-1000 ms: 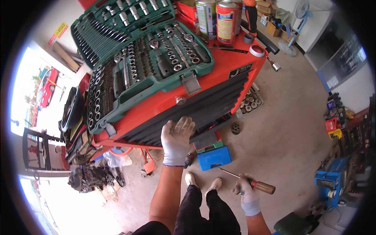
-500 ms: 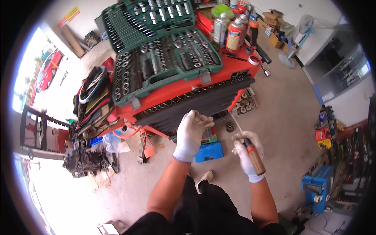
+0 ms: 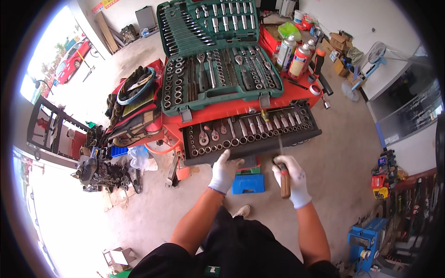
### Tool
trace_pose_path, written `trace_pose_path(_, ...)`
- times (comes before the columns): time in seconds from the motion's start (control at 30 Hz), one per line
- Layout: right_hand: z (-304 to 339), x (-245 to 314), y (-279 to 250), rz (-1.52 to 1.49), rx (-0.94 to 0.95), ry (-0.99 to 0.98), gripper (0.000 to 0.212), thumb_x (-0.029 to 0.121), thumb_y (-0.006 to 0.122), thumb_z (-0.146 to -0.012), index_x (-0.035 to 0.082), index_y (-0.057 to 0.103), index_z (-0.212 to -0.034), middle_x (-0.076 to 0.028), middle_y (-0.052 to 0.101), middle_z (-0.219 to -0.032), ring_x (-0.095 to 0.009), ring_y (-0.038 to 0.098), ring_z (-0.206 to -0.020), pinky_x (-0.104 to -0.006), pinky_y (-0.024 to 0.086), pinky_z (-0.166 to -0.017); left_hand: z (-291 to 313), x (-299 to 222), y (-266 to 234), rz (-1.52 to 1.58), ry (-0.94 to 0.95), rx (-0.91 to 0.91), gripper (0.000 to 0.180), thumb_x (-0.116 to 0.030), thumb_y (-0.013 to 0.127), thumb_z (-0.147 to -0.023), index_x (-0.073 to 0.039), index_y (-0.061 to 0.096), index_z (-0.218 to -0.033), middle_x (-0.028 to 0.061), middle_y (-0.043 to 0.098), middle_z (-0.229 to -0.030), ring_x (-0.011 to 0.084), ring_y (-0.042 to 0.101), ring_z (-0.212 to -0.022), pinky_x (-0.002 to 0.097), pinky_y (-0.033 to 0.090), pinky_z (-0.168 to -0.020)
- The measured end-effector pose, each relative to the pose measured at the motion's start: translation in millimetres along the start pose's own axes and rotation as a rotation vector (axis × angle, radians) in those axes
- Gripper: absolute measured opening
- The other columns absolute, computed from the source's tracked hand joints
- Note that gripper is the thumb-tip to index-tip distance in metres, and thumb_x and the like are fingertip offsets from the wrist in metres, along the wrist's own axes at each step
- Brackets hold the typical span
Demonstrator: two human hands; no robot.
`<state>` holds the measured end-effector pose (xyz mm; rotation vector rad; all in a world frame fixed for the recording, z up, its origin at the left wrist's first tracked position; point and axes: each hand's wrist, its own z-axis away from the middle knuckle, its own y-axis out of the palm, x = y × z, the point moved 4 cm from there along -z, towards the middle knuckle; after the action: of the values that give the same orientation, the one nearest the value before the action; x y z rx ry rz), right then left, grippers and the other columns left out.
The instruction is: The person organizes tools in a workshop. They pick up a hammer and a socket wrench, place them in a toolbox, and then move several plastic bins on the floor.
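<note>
- While the left hand (image 3: 224,175) is near the front edge of the drawer (image 3: 204,158), thumb and fingers apart, the right hand (image 3: 297,183) is clamped round a screwdriver (image 3: 285,186).
- Before the drawer: the screwdriver's handle, blurred shaft toward the sockets (image 3: 251,138).
- Behind the drawer: a tool case (image 3: 220,103).

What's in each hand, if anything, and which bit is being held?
The right hand holds a screwdriver by the front of its handle. The left hand is at the open drawer; any grip there is unclear.
</note>
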<state>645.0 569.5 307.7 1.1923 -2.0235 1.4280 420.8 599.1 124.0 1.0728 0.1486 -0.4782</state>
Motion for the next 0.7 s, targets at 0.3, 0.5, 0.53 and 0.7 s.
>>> trace_pose_path(0.3,-63,-46,99,0.561,0.457,-0.224,0.017,0.012,0.057,-0.091,0.014,0.06,-0.108,-0.01,0.062,-0.099,-0.029,0.07,-0.086,-0.0407,0.056,-0.072,110,34,-24,-0.429,-0.245,0.048,0.051,-0.04,0.061,-0.102,0.001,0.057,-0.131,0.0197,0.068,-0.117,0.034,0.066,-0.108,0.0462,0.053,-0.093)
trace_pose_path(0.5,-85,-72,104,0.722,0.554,-0.248,0.049,0.011,0.051,-0.093,0.016,0.056,-0.141,-0.016,0.064,-0.114,-0.029,0.071,-0.092,-0.0415,0.057,-0.079,139,7,-40,-0.627,-0.1,-0.005,0.053,-0.03,0.076,-0.093,-0.002,0.057,-0.133,0.0122,0.067,-0.119,0.0252,0.069,-0.103,0.0402,0.061,-0.085)
trace_pose_path(0.53,-85,-63,99,0.566,0.49,-0.216,0.046,0.014,0.054,-0.093,0.015,0.057,-0.139,-0.016,0.064,-0.119,-0.031,0.07,-0.094,-0.043,0.056,-0.082,139,8,-49,-0.664,-0.073,0.011,0.053,-0.03,0.076,-0.093,-0.002,0.056,-0.134,0.0118,0.067,-0.119,0.0249,0.068,-0.103,0.0403,0.061,-0.085)
trace_pose_path(0.7,-84,-76,79,-0.558,0.218,0.779,0.028,0.024,0.064,-0.098,0.006,0.062,-0.119,-0.002,0.066,-0.089,-0.012,0.062,-0.062,-0.0265,0.052,-0.054,120,-4,-26,-0.669,-0.089,0.025,0.047,-0.031,0.076,-0.094,-0.003,0.061,-0.129,0.0097,0.068,-0.114,0.0227,0.069,-0.099,0.0364,0.06,-0.084)
